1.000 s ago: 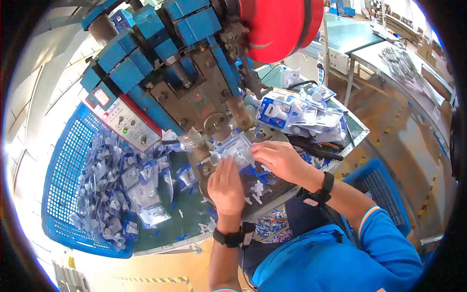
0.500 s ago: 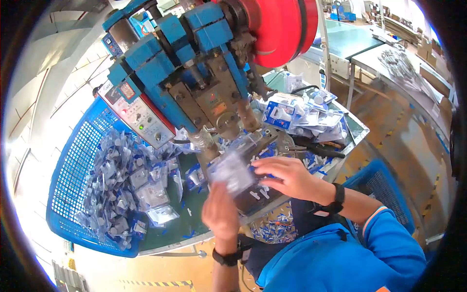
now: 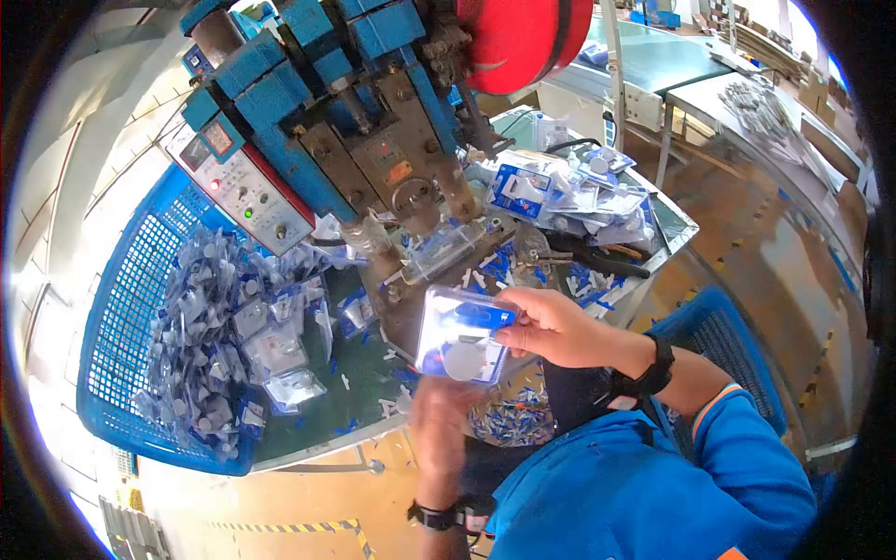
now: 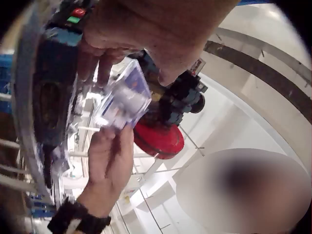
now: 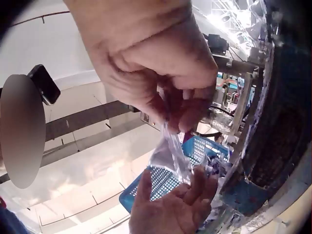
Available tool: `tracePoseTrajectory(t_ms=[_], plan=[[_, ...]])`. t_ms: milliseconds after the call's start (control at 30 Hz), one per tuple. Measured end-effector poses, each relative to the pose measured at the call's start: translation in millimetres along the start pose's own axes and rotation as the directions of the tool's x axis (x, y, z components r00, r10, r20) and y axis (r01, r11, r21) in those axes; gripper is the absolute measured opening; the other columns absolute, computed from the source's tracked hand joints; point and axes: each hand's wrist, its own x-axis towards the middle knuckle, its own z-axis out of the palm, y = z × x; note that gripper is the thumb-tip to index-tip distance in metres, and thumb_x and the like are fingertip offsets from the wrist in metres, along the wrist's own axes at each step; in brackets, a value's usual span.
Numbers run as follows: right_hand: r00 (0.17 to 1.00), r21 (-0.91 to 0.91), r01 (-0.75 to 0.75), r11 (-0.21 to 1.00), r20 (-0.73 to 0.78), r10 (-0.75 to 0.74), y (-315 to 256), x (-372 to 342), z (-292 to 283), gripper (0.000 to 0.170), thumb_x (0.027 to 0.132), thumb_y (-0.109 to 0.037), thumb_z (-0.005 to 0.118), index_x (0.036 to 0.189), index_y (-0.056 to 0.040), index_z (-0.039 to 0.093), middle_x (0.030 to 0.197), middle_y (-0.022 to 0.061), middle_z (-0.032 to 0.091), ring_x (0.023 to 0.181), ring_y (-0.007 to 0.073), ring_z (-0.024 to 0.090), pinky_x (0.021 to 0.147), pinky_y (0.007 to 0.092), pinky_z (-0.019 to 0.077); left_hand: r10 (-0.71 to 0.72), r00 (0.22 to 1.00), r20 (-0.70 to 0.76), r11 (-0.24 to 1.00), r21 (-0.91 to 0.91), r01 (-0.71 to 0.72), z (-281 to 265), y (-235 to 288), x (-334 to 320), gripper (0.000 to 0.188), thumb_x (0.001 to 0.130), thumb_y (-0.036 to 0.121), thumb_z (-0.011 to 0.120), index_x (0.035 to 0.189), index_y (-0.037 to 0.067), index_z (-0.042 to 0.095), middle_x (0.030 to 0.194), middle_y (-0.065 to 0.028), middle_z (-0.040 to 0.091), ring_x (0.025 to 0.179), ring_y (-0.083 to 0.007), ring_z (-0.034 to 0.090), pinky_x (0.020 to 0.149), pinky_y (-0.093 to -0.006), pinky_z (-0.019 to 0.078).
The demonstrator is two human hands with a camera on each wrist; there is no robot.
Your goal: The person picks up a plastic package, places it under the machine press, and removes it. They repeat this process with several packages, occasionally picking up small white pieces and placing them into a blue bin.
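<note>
A clear blister pack (image 3: 464, 327) with a blue and white card and a round pale bulge hangs in front of the press. My right hand (image 3: 560, 329) pinches its right edge between thumb and fingers, seen also in the right wrist view, where the pack (image 5: 171, 156) appears edge-on. Just below the pack's lower edge is my left hand (image 3: 442, 425), blurred in the head view. In the right wrist view the left hand (image 5: 170, 209) has its fingers spread beside the pack's lower end. A clear block (image 3: 443, 250) lies under the press head.
A blue press (image 3: 336, 70) with a red wheel (image 3: 523, 42) and a control box (image 3: 245, 201) stands ahead. At left, a blue basket (image 3: 98, 392) holds many packs. More packs (image 3: 588, 201) are heaped at right. Small blue and white scraps litter the bench.
The pack has come away from under the press toward the body and turned upright. My right hand has taken hold of its edge, while the left hand has let go and dropped lower.
</note>
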Motion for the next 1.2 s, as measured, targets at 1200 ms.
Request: tracePoseTrajectory(t_ms=[1200], plan=[[0.577,-0.758,0.596,0.265,0.175,-0.798,-6.0,3.2,51.4,0.025,0.071,-0.013,0.080,0.089,-0.0049,0.064,0.086,0.0053,0.060,0.075,0.0221,0.063,0.062,0.0329,0.0523,0.326,0.929,-0.175,0.932,-0.107,-0.347,35.6,4.2,-13.1,0.029,0.100,0.015,0.056,0.117,-0.007,0.065,0.123,-0.0168,0.064,0.114,-0.0237,0.059,0.101,-0.0387,0.0445]])
